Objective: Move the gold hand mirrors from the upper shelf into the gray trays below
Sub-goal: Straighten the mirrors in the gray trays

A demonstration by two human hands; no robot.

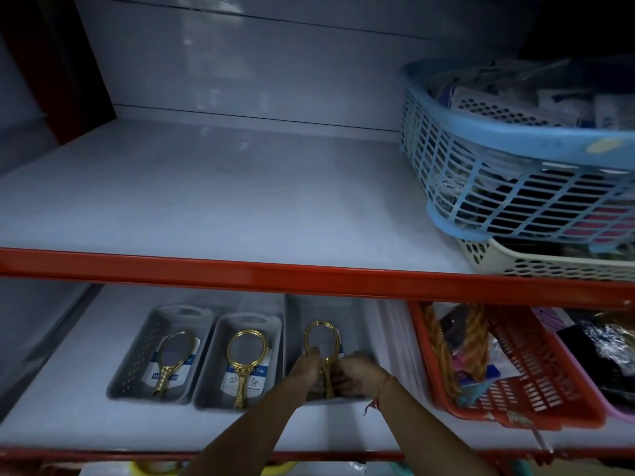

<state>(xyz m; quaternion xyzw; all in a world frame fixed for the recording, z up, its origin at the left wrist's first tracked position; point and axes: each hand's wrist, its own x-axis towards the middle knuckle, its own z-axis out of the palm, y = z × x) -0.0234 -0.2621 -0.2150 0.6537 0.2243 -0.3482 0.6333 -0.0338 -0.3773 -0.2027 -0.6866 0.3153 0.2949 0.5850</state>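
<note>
upper shelf: white board of the upper shelf (213, 201) behind the red front rail, bare across its left and middle; no gold mirror visible on it
right end of upper shelf: blue basket (515, 159) stacked on a cream basket (536, 261), both full of packets, hard to make out
lower shelf: lower shelf (68, 372) carries three gray trays in a row near its front edge, red basket (508, 383) of mixed goods just right of them
left tray: left tray (135, 365) holds one gold mirror (170, 360), handle toward the front edge, lying on a paper label
middle tray: middle tray (214, 369) touching the left one, holds second mirror (244, 359), handle tip at the tray's front rim
right tray: right tray (347, 321) takes the third mirror (319, 341), oval head toward the back wall, handle toward the front
step: looks like the last placement, third mirror being settled or straightened in the right tray; task seems near done
next move: judged, let the handle down flat, release both hands, withdraw under the red rail without knocking it; check the far end of the upper shelf for any mirror left
left grip: left hand (305, 369) curled, fingers pinching the mirror at the neck where head meets handle
right grip: right hand (355, 374) closed on the handle from the right side, fingertips pressed to it; thread band on the wrist
contact: cannot tell if the mirror already rests on the tray floor, hands hide the handle's lower part
</note>
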